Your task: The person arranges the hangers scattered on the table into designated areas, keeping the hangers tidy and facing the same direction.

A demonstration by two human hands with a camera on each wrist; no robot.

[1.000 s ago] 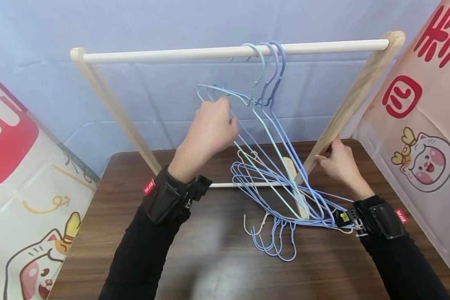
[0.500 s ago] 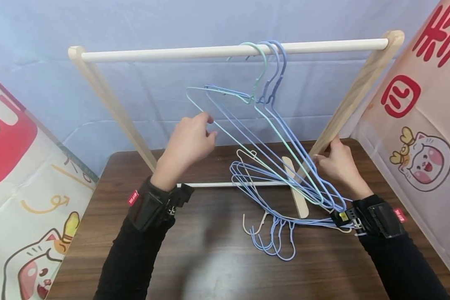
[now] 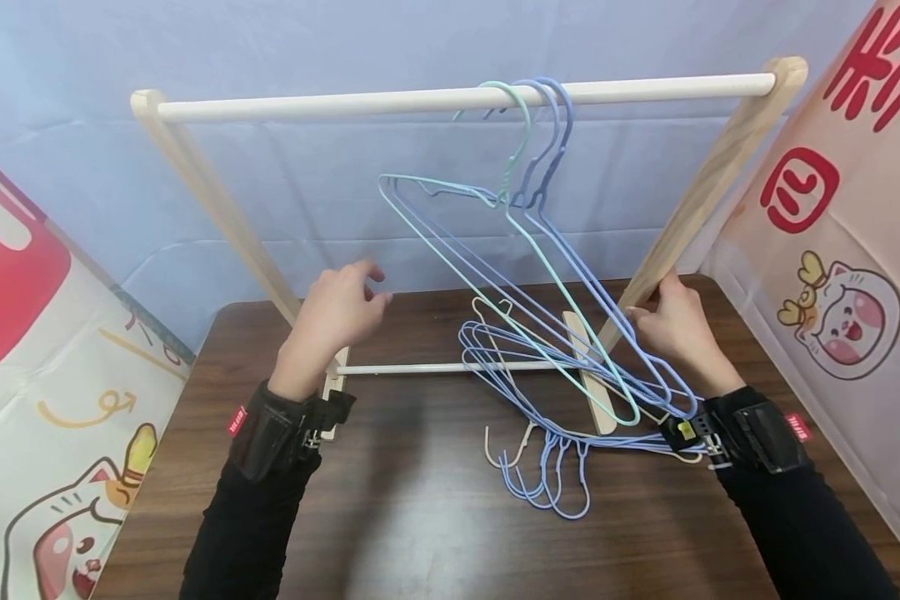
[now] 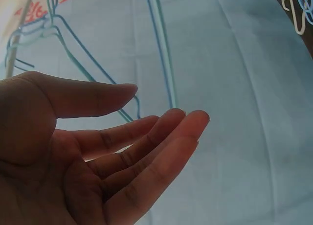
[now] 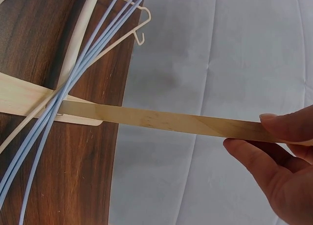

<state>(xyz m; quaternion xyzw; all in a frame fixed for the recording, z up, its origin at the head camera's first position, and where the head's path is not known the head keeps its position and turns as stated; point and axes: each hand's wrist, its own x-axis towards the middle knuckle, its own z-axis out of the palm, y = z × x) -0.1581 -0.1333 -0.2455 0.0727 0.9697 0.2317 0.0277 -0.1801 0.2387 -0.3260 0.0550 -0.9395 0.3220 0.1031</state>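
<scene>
A clothes rack with a white top bar [image 3: 285, 106] and pale wooden side posts stands on the table. On the bar hang a mint-green hanger [image 3: 543, 250] and blue hangers [image 3: 562, 142] behind it, right of the middle. My left hand [image 3: 335, 308] is in the air left of the hangers, fingers loosely bent and holding nothing; in the left wrist view its thumb [image 4: 98, 98] stands apart from the fingertips. My right hand [image 3: 678, 325] grips the rack's right post [image 3: 708, 187] low down. The right wrist view shows thumb and fingers on either side of that post [image 5: 195, 124].
Several blue hangers [image 3: 547, 492] lie in a pile with a cream hanger [image 3: 487, 446] on the brown table [image 3: 420, 517], across the rack's lower bar [image 3: 405, 368] and right foot. A pale cloth [image 3: 345, 50] hangs behind. Printed banners [image 3: 855, 275] stand at both sides.
My left hand has let go of the hanging hangers and moved left and down. The hanging hangers have swung a little. My right hand stays on the post.
</scene>
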